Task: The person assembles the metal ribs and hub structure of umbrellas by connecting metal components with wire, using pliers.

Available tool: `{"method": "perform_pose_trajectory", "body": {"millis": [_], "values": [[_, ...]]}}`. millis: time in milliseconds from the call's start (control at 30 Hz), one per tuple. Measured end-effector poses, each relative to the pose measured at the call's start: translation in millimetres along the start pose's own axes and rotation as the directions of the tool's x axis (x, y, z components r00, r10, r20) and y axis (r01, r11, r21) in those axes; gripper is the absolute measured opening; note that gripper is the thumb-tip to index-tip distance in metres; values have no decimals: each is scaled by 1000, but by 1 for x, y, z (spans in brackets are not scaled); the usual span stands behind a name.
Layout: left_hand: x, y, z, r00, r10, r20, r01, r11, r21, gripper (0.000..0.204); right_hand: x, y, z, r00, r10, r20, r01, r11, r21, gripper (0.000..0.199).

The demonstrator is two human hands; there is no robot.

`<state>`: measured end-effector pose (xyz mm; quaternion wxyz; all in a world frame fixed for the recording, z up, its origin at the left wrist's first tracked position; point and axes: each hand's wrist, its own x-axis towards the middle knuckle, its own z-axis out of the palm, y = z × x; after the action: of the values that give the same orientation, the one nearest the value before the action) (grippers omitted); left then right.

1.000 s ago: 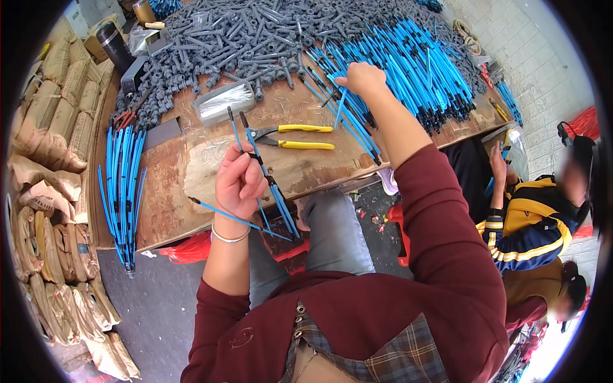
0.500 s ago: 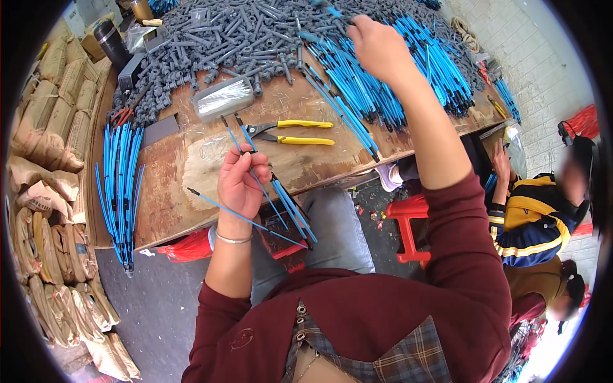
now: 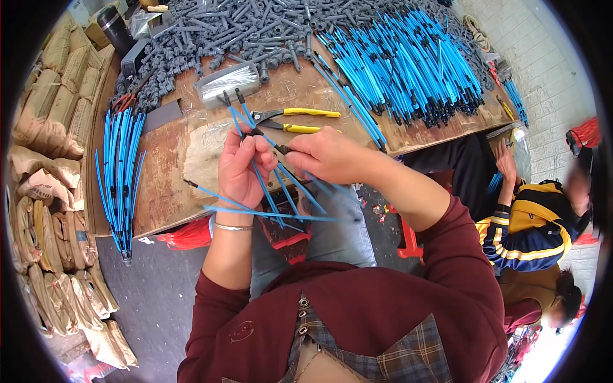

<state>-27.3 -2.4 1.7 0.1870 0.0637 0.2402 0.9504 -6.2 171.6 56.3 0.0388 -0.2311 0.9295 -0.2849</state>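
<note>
My left hand (image 3: pixel 241 163) is closed around several thin blue rods (image 3: pixel 266 191) with black joints, which fan out above and below the fingers. Close beside it, my right hand (image 3: pixel 329 156) pinches another blue rod assembly by a black end piece; its lower part trails blurred across the lap. The two hands are almost touching over the table's front edge. Right behind them lie cutting pliers (image 3: pixel 311 112) with yellow handles, partly covered by my right hand. A clear plastic box (image 3: pixel 205 96) of thin pale strips stands past the left fingertips.
A big heap of grey plastic fittings (image 3: pixel 223 35) covers the far side of the wooden table (image 3: pixel 159 198). Blue rods are piled (image 3: pixel 408 70) at right, and another bundle (image 3: pixel 120 172) overhangs the left front edge. Paper sacks (image 3: pixel 57 121) are stacked left; a co-worker (image 3: pixel 536 220) sits right.
My right hand has come back from the blue rod pile to beside my left hand, bringing a rod assembly. My left hand still holds its rods in about the same place.
</note>
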Motion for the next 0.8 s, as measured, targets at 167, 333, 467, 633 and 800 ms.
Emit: {"method": "perform_pose_trajectory", "body": {"millis": [167,333,467,633,800], "values": [[4,3,-25,995,-51,83,52,999,-15,15,35,73,-46,935,239,-261,-307,914,-264,22],[2,7,-32,921,-128,369,184,975,-122,15,46,104,-49,827,516,-223,-543,631,-554,26],[-1,4,-37,931,-90,354,144,981,-127,16,49,105,-51,757,633,-163,-618,611,-495,24],[3,-2,-35,996,-79,48,83,992,-94,17,39,114,-51,774,566,-284,-634,701,-328,22],[6,0,-38,994,-107,-2,106,991,-79,18,2,66,-84,788,216,-577,-276,961,-17,15]]}}
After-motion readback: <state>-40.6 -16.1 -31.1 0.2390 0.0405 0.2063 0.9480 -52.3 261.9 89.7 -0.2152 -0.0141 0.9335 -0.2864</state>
